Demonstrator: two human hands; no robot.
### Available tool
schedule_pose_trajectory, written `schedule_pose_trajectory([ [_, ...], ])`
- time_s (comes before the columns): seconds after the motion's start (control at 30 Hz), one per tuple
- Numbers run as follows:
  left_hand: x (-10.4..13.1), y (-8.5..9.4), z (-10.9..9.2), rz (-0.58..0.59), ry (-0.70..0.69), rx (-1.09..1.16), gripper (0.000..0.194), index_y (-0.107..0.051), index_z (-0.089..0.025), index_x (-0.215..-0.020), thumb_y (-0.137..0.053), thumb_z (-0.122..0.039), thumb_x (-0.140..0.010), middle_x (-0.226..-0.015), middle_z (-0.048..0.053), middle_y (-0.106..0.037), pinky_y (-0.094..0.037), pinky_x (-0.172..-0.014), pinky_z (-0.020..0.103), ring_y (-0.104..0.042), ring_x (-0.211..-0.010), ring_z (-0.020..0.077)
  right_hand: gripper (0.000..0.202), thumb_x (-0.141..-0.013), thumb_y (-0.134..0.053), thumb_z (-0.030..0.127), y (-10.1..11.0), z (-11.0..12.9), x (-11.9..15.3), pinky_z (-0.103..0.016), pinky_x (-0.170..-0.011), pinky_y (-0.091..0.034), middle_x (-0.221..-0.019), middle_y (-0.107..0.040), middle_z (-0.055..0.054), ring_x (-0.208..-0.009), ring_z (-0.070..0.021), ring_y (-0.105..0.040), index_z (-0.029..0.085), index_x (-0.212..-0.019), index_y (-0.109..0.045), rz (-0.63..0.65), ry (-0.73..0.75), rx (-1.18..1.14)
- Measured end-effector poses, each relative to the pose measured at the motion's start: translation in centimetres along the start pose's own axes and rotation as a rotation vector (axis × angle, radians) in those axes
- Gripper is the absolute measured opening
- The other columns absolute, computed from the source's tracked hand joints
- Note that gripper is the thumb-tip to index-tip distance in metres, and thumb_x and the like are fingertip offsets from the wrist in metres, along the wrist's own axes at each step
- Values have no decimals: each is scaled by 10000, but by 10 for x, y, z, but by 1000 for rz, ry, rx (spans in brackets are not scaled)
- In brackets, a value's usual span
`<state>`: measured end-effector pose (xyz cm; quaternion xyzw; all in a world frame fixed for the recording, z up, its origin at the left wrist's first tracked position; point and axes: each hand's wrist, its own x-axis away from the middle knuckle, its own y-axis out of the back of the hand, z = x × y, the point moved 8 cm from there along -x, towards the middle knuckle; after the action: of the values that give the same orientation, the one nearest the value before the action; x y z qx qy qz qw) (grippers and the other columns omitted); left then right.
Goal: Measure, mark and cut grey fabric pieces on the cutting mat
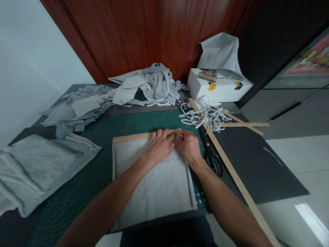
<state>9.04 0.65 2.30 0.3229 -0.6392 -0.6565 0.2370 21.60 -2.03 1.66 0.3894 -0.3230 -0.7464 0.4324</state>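
Note:
A light grey folded fabric panel [154,178] lies before me on the green cutting mat [164,117]. Along its far edge runs a wooden ruler [133,137]. My left hand [161,144] presses on the ruler and the cloth, palm down with fingers spread. At the ruler's right end, my right hand [189,145] is closed in a pinch against the cloth's far right corner. A small pale tip shows between its fingers, but I cannot make out what it is. Black-handled scissors [214,161] lie just right of my right hand.
A long wooden ruler [231,168] slants along the right side, partly under a heap of fabric strips [205,116]. More wooden sticks [246,125] lie there. Grey cloth scraps [151,84] are piled behind, near a white box [218,85]. Folded grey fabric [46,164] sits at left.

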Motion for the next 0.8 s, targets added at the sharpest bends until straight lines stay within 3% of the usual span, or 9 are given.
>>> schedule_pose_trajectory([
  [0.8,0,0,0,2,3,-1,465,-576,-258,-1477,-417,-331,-1046,-1463,107,-554,-406,-985,497,-472,-1222,330,177,-972,-490,152,3,1,0,-293,-742,-437,-913,-720,-99,-807,-215,-657,164,-948,-665,-11,-5,-11],
])
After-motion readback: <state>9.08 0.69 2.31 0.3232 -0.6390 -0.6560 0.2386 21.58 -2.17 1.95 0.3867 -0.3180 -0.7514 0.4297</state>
